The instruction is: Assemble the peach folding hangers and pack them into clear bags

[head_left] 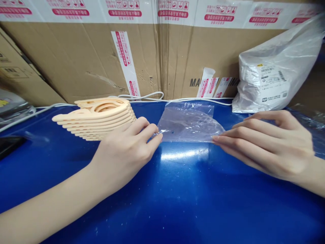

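Observation:
A clear plastic bag (188, 123) is stretched flat between my two hands, over the blue table. My left hand (129, 144) pinches its near left corner between thumb and fingers. On the other side, my right hand (266, 142) grips the near right corner with its fingertips. Just behind and left of my left hand lies a stack of cream-coloured, flat pieces with oval openings (93, 117), fanned like hangers; part of it is hidden by that hand.
Large cardboard boxes (88, 61) with printed tape stand along the back. A white plastic bag with a label (274, 74) sits at the back right. White cable (208, 100) runs along the boxes' foot. A dark flat object (10, 145) lies at the left edge of the blue table (177, 200).

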The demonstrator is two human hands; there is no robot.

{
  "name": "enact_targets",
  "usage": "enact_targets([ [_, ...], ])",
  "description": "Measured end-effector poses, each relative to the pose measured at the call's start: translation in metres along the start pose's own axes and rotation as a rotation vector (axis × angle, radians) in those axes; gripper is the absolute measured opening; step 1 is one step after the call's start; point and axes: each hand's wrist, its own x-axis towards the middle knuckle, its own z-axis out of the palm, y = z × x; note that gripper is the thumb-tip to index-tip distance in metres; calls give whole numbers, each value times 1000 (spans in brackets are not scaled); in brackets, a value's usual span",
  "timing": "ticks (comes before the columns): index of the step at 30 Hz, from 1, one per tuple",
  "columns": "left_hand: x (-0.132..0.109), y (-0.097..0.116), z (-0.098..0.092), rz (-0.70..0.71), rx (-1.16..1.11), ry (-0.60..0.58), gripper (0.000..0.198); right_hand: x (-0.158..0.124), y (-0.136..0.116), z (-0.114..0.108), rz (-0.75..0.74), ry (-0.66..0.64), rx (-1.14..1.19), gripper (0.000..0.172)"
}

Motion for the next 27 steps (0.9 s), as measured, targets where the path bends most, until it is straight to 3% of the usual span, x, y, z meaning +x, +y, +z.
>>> enact_targets([
  [7,-2,1,0,-12,112,-31,30,0,-5,-8,-118,33,-28,11],
  [9,-1,5,-1,24,104,16,27,-2,-14,-9,-91,7,4,10],
  [13,0,15,-2,157,26,132,26,-5,-36,-9,65,67,95,28],
  [17,0,13,-3,163,2,147,26,-5,-38,-5,44,97,152,14],
  [22,-2,11,0,145,-6,102,31,-4,-31,-1,64,88,165,28],
  [27,-10,23,6,178,-96,187,30,-1,-37,-1,9,101,178,21],
])
